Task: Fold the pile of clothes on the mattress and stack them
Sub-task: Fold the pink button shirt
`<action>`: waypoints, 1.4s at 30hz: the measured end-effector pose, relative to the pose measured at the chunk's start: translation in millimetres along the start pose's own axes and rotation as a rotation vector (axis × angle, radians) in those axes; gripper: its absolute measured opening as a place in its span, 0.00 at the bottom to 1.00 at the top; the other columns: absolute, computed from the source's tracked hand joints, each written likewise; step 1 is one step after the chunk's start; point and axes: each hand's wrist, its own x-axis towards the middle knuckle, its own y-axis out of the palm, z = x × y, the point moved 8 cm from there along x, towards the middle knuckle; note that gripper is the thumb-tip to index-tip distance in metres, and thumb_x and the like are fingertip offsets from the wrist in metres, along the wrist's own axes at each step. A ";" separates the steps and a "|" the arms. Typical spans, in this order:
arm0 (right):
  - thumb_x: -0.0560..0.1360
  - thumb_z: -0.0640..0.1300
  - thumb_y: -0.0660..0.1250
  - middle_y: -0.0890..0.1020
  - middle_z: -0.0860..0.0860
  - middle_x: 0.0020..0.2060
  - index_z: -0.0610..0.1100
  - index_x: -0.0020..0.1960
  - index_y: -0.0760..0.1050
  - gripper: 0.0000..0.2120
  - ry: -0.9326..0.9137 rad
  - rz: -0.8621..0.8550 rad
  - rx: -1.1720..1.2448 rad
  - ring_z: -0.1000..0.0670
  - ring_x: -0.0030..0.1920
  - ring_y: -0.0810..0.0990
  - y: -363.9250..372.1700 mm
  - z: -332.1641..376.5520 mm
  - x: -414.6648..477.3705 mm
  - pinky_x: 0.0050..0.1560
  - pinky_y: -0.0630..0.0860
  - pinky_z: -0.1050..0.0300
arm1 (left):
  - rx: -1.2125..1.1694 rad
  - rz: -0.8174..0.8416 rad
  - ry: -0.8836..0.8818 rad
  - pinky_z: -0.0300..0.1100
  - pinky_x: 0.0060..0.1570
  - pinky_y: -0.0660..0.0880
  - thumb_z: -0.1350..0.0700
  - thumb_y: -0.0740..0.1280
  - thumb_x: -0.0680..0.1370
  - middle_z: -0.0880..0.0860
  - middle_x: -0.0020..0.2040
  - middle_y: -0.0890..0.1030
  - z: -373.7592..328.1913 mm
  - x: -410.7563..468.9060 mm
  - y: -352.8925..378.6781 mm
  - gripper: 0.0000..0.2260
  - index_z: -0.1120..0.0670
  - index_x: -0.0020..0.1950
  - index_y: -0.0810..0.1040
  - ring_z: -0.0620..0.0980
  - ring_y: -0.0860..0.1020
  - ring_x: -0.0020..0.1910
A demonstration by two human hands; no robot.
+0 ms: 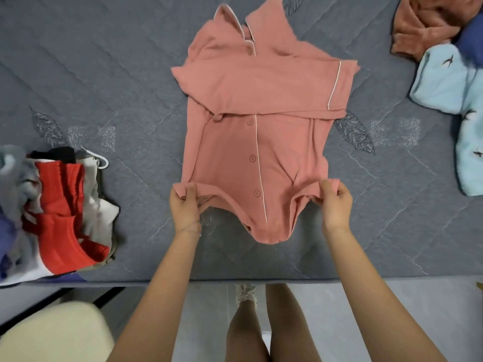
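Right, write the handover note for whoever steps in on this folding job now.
Left hand: pinches the near-left hem corner of the pink button-front shirt with white piping.
Right hand: pinches the near-right hem corner.
The shirt lies front up on the grey quilted mattress, with its sleeves already folded across the chest.
On the left is a jumbled heap of clothes with a red ribbed garment on top. On the right, a light-blue bird-print garment and a rust fleecy garment lie unfolded.
Left to do: probably fold the hem up to the collar, stack the shirt, then fold the rest.
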 end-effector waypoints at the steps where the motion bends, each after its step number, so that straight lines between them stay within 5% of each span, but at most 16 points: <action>1: 0.76 0.40 0.66 0.69 0.45 0.34 0.41 0.39 0.69 0.09 0.007 -0.008 0.030 0.52 0.31 0.71 4.5 12.4 9.8 0.31 0.75 0.61 | -0.038 -0.008 -0.007 0.41 0.33 0.81 0.63 0.60 0.82 0.57 0.47 0.76 -8.4 7.4 13.0 0.01 0.58 0.51 0.69 0.49 0.81 0.37; 7: 0.79 0.37 0.62 0.75 0.52 0.20 0.42 0.37 0.68 0.12 0.036 -0.012 0.239 0.54 0.19 0.72 50.9 84.8 70.0 0.22 0.70 0.63 | -0.353 -0.065 -0.091 0.45 0.29 0.81 0.65 0.58 0.82 0.57 0.38 0.78 -49.2 50.1 89.9 0.03 0.58 0.49 0.68 0.49 0.81 0.28; 15: 0.68 0.45 0.66 0.69 0.51 0.30 0.47 0.36 0.66 0.08 -0.111 -0.147 0.290 0.51 0.30 0.67 96.2 143.4 142.9 0.29 0.65 0.57 | -0.499 -0.062 -0.022 0.46 0.28 0.80 0.64 0.58 0.81 0.57 0.40 0.79 -116.0 138.0 143.5 0.05 0.57 0.46 0.68 0.51 0.82 0.29; 19: 0.75 0.42 0.66 0.73 0.52 0.34 0.46 0.38 0.70 0.08 -0.168 -0.211 0.341 0.54 0.35 0.71 112.4 161.5 169.9 0.36 0.70 0.59 | -0.509 -0.083 0.020 0.46 0.29 0.80 0.63 0.58 0.82 0.58 0.41 0.78 -141.1 171.2 161.2 0.07 0.55 0.45 0.68 0.50 0.82 0.28; 25: 0.80 0.44 0.63 0.73 0.54 0.33 0.48 0.39 0.68 0.11 -0.137 -0.281 0.389 0.58 0.31 0.73 118.6 191.4 209.2 0.32 0.71 0.65 | -0.519 -0.091 0.070 0.45 0.30 0.80 0.63 0.59 0.82 0.58 0.40 0.76 -177.0 212.8 177.7 0.07 0.56 0.45 0.67 0.50 0.81 0.28; 31: 0.80 0.42 0.62 0.76 0.54 0.37 0.47 0.42 0.70 0.08 -0.242 -0.271 0.410 0.58 0.38 0.76 134.8 231.8 227.4 0.43 0.75 0.62 | -0.597 -0.051 0.067 0.48 0.33 0.81 0.63 0.60 0.82 0.59 0.43 0.77 -206.7 234.9 199.7 0.04 0.56 0.48 0.67 0.53 0.83 0.32; 37: 0.79 0.43 0.62 0.76 0.53 0.39 0.46 0.44 0.71 0.05 -0.310 -0.182 0.431 0.55 0.42 0.76 156.7 254.5 247.7 0.53 0.75 0.56 | -0.623 0.022 0.118 0.49 0.37 0.82 0.64 0.58 0.82 0.55 0.30 0.82 -231.7 251.1 218.9 0.05 0.57 0.47 0.66 0.54 0.84 0.35; 42: 0.78 0.46 0.63 0.77 0.61 0.39 0.51 0.49 0.71 0.01 -0.284 -0.071 0.147 0.60 0.43 0.74 181.5 243.3 266.4 0.54 0.69 0.59 | -0.456 0.142 0.190 0.43 0.51 0.79 0.62 0.57 0.83 0.52 0.48 0.81 -221.7 270.4 242.6 0.03 0.55 0.53 0.69 0.48 0.81 0.49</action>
